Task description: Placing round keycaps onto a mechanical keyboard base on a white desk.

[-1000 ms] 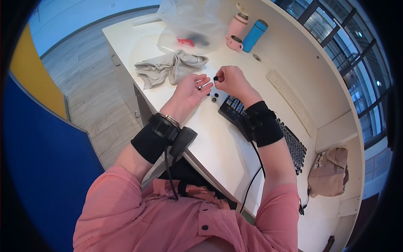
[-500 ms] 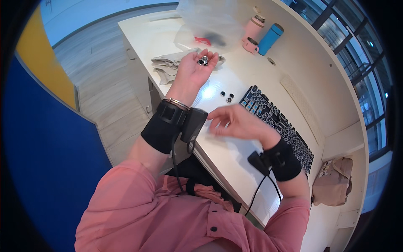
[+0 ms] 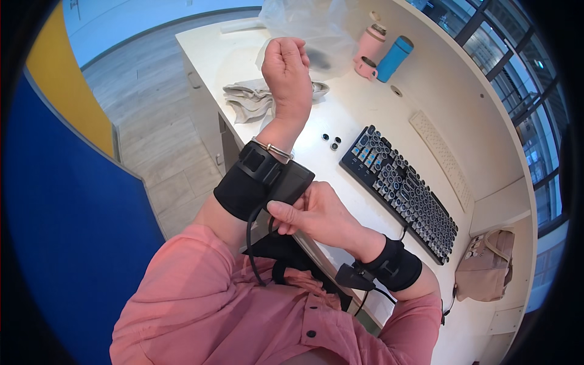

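Note:
My left hand (image 3: 286,70) is closed in a fist above a crumpled beige cloth (image 3: 249,99). The round keycaps that lay in its palm half a second ago are hidden inside the fingers. On the left forearm is a black strap carrying a black box-shaped device (image 3: 293,182). My right hand (image 3: 319,213) grips that device at its lower end, thumb on the near side, other fingers partly hidden. Three loose round keycaps (image 3: 334,146) lie on the desk beside the black keyboard (image 3: 404,191). Bare blue switches (image 3: 368,156) show at the keyboard's far left corner.
A pink bottle (image 3: 370,42), a pink cup (image 3: 365,68) and a blue bottle (image 3: 394,59) stand at the back. Behind the fist lies a clear plastic bag (image 3: 304,21). A white strip (image 3: 441,155) lies behind the keyboard; a brown bag (image 3: 485,264) sits at the right.
My left hand has closed over the keycaps and turned, hiding its palm. My right hand has moved down and left onto the device on the left forearm.

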{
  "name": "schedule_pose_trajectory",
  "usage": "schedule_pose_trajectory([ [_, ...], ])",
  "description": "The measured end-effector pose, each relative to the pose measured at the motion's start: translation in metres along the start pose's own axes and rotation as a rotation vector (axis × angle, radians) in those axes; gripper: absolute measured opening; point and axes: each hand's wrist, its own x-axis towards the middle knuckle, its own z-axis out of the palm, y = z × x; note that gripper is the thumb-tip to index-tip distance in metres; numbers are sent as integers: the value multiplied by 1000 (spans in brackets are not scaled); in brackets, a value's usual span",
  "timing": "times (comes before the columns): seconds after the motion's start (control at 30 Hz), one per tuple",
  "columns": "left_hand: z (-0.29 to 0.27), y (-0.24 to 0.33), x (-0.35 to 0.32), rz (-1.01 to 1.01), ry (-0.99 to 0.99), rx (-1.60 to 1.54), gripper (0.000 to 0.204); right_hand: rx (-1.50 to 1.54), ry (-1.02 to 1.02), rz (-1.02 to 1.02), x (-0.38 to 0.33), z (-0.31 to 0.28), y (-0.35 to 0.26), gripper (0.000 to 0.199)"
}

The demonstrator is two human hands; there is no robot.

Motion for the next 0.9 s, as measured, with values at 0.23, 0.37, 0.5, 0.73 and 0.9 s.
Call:
schedule_pose_trajectory([
  [0.23, 2, 2, 0, 156, 4, 165, 22, 149, -86, -37, -9, 20, 1, 27],
  [0.37, 1, 0, 4, -387, 116, -381, 16, 40, -53, -152, -7, 15, 5, 23],
  [0.5, -2, 6, 4, -501, 96, -470, 17, -210, 81, -189, -8, 2, 6, 27],
  [0.73, 15, 15, 1, -294, 39, -335, 17, -211, 296, -364, 4, 11, 18, 28],
  [0.9, 21, 16, 4, 315, -8, 150, 25, -110, 324, -356, 0, 26, 29, 25],
])
